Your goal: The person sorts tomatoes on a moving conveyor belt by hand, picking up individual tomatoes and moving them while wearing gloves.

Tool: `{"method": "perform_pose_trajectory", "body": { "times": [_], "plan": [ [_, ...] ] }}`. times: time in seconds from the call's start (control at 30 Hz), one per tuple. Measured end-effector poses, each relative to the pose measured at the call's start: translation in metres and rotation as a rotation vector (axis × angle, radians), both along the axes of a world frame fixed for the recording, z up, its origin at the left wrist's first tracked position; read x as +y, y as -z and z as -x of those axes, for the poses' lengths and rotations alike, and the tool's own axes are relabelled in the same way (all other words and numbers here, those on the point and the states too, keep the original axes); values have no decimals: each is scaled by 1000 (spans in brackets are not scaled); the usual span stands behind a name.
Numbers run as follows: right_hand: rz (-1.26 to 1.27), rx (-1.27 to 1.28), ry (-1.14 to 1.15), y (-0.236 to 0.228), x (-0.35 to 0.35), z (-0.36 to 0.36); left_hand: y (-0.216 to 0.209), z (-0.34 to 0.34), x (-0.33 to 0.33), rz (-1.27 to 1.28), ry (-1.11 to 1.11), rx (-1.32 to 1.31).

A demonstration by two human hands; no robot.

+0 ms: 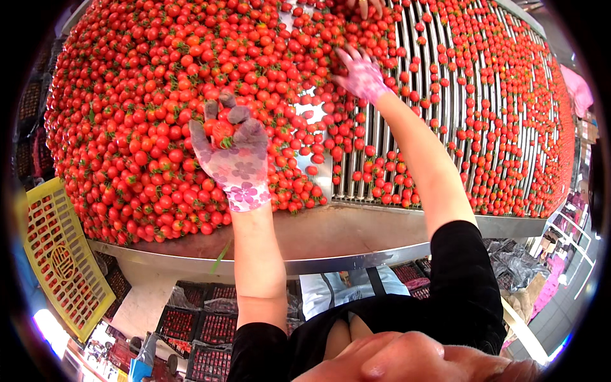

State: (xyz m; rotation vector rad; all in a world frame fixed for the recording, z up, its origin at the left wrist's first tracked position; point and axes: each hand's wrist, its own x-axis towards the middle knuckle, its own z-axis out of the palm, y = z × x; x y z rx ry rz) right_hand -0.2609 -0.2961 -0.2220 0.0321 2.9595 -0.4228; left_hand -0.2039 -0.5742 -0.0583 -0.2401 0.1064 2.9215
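Cherry tomatoes (146, 95) with green stems lie in a deep heap on the left of a metal sorting table. My left hand (238, 159), in a pink flowered glove with dirt-darkened fingers, is turned palm up, its fingers curled around a cherry tomato (222, 133). Farther off and to the right, my right hand (363, 77) wears a similar pink glove. Its fingers are stretched apart over the tomatoes at the border between heap and rollers, and it holds nothing that I can see. Some of its fingertips are hard to make out against the fruit.
Metal rollers (439, 63) carry spread-out tomatoes on the right. Another person's hand (366, 6) reaches in at the far edge. The table's metal rim (356, 258) curves along the near side. A yellow plastic crate (67, 261) stands at left; black crates (216, 328) with tomatoes sit below.
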Motion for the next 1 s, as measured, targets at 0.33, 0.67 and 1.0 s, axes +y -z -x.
{"method": "perform_pose_trajectory", "body": {
  "times": [0.33,0.67,1.0],
  "plan": [
    [-76,-97,-199,4,11,-40,3,1,-1,-12,33,-4],
    [260,-352,-782,-23,7,-237,4,2,-2,19,15,-10],
    [-88,41,-592,42,-11,-124,0,-1,5,-45,126,-3]
  ]
}}
